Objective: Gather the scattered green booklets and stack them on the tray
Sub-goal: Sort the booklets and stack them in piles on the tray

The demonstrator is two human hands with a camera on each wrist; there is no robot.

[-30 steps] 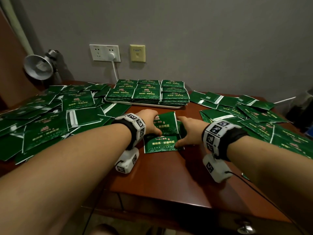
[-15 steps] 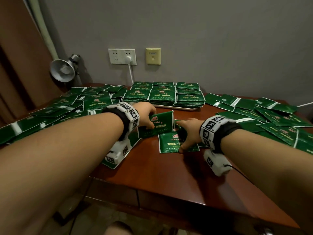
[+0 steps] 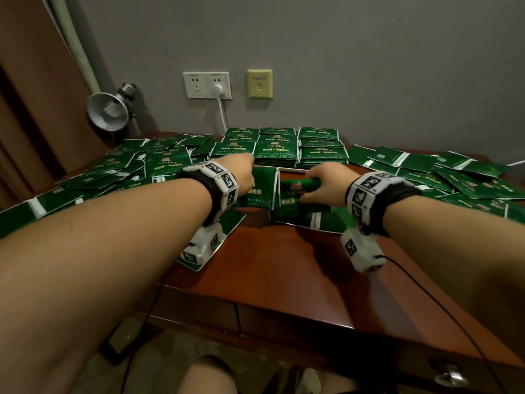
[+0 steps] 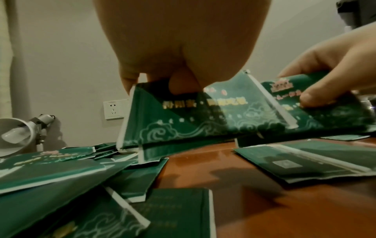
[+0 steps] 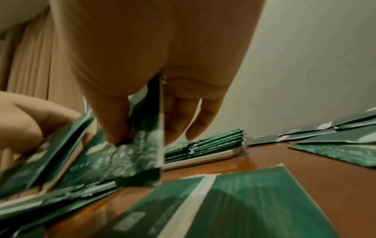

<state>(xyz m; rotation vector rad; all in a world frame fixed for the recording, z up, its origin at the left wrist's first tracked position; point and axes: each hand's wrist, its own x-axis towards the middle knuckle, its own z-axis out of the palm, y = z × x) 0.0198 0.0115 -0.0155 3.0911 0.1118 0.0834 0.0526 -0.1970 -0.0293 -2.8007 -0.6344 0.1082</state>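
We see a reddish-brown wooden surface (image 3: 284, 268) strewn along its left and right edges with flat green paper booklets (image 3: 167, 163). At its back edge a white tray (image 5: 205, 158) carries neat green stacks (image 3: 274, 150). Near the middle, our left hand (image 3: 241, 173) pinches one green booklet (image 4: 183, 112) upright, long axis sideways; its gold print is too blurred to read. Our right hand (image 3: 326, 184) has its fingers (image 5: 114, 122) curled round a second booklet (image 5: 140, 153).

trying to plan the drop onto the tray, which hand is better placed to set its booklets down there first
Probably the right hand: its booklets hang just in front of the tray, whose stacks sit directly beyond its fingers. The left hand, also gripping booklets, is about as near, so the edge is slight.
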